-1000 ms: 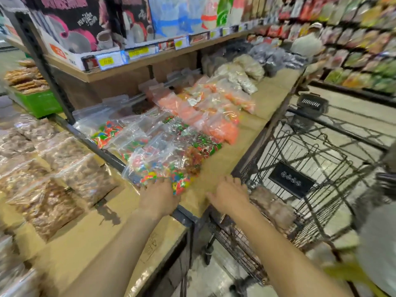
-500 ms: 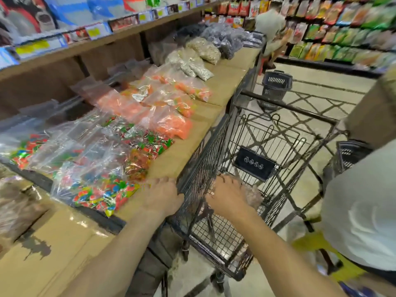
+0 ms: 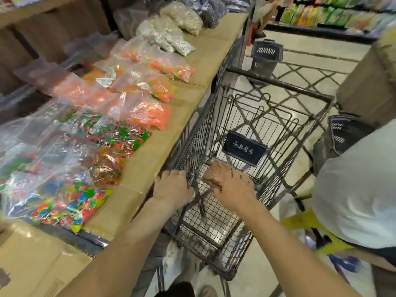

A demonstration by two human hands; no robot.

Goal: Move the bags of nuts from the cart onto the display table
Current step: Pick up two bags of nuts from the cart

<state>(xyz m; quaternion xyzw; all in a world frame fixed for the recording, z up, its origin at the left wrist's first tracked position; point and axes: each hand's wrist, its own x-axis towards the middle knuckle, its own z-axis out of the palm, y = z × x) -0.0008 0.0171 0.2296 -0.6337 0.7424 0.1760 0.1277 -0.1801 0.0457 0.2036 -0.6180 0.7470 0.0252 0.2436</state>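
Clear bags of orange candy [image 3: 147,114] lie in a loose row, with bags of orange sweets mixed with green [image 3: 159,88] just behind them. Nearer the camera are a bag of red-and-green sweets [image 3: 120,136], a bag of amber gummies [image 3: 107,163] and a bag of multicoloured candy [image 3: 64,206], their plastic overlapping. Farther back sit bags of pale pieces [image 3: 182,18] and, beyond them, dark bags [image 3: 205,7], too blurred to identify. A black shopping basket [image 3: 266,53] stands on the pale floor [image 3: 310,67], which is crossed by dark diamond lines. A second black basket [image 3: 342,133] is beside a person in a white shirt [image 3: 360,189] at the right edge. Store shelves of green and yellow packets [image 3: 321,13] line the back.
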